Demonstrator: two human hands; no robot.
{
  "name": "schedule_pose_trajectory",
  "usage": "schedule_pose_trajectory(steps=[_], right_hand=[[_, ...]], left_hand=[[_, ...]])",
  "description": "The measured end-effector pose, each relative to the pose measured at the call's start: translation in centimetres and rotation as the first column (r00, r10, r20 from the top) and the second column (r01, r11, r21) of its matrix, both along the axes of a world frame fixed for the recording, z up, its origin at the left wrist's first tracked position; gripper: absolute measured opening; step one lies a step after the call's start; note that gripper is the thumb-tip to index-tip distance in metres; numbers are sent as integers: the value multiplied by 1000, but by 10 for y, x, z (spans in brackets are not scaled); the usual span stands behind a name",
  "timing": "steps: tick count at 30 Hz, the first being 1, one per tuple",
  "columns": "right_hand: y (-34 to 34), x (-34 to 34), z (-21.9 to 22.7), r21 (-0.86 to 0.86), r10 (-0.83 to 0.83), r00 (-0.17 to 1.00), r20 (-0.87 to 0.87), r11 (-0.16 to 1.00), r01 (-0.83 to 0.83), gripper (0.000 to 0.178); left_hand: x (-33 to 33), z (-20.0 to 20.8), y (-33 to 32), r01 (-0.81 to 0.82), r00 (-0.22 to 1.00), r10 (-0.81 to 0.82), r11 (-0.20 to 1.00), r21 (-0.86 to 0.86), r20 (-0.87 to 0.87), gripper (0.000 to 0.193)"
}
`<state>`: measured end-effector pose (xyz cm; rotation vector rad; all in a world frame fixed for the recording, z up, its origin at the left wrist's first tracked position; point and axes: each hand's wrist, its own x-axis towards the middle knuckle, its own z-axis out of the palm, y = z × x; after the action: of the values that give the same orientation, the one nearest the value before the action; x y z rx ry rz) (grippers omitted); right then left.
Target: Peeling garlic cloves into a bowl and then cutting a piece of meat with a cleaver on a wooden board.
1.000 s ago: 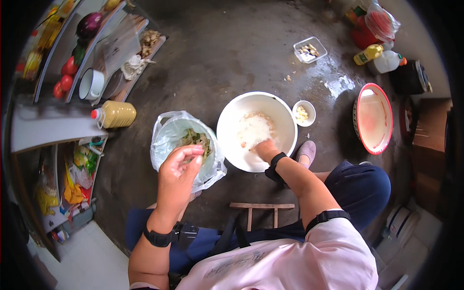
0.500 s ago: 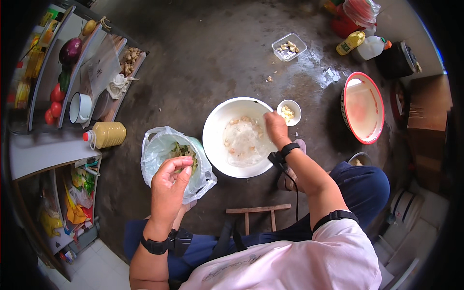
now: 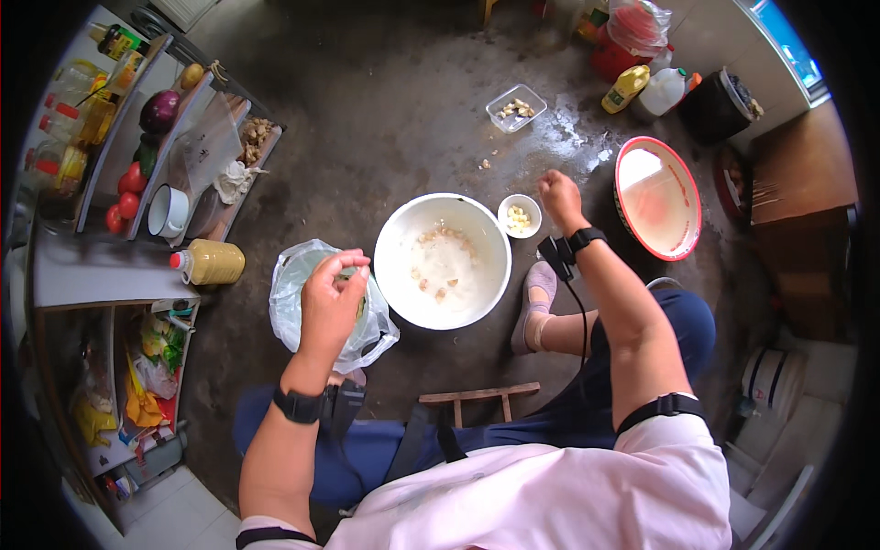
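Above a bag-lined bin point(image 3: 290, 295) hangs my left hand point(image 3: 330, 302), its fingers bent toward the thumb; whatever they pinch, if anything, is hidden. My right hand point(image 3: 561, 202) is held curled just right of a small white bowl point(image 3: 522, 201) of pale peeled garlic cloves point(image 3: 519, 220). What its closed fingers hold, if anything, does not show. Between my hands stands a white basin point(image 3: 389, 261) with bits of tan skin point(image 3: 442, 240) scattered on its bottom. Farther off, a clear plastic tray point(image 3: 516, 97) contains several garlic cloves with skin on.
At right stands a red-rimmed enamel basin point(image 3: 653, 144), with bottles point(image 3: 627, 89) behind it. Left are shelves with an eggplant point(image 3: 160, 111), tomatoes point(image 3: 133, 177) and a white enamel mug point(image 3: 168, 213). A yellow-filled jug point(image 3: 215, 262) is beside them. A wooden stool point(image 3: 478, 394) is near my legs.
My right hand has moved from the basin's right rim to beyond the small bowl. My left hand has risen slightly over the bin, and the whole view has shifted a little.
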<state>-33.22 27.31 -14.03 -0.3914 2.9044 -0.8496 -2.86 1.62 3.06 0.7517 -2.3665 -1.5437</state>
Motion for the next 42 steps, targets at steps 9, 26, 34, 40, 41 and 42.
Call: schedule_pose_trajectory(steps=[9,26,34,40,41,42], right_hand=[[-19,97,200,-603,622,767,157,676,-424,14],[-41,106,158,-358,546,790,280,823,-442,15],[-55,108,146,-338,410,707,576,907,-251,9],[-60,121,155,-354,323,713,623,928,-112,15],[-64,126,157,-368,294,732,615,928,-64,16],[-64,134,156,-362,285,741,609,930,-60,17]], left_hand=[[37,88,9,54,995,-81,913,-405,-51,26],[190,64,-61,631,626,-120,658,-411,770,68],[160,56,-90,793,401,-427,605,-74,810,70],[130,58,-88,805,386,-572,592,39,724,69],[128,60,-87,795,398,-582,604,49,709,69],[127,62,-84,797,402,-597,601,55,694,69]])
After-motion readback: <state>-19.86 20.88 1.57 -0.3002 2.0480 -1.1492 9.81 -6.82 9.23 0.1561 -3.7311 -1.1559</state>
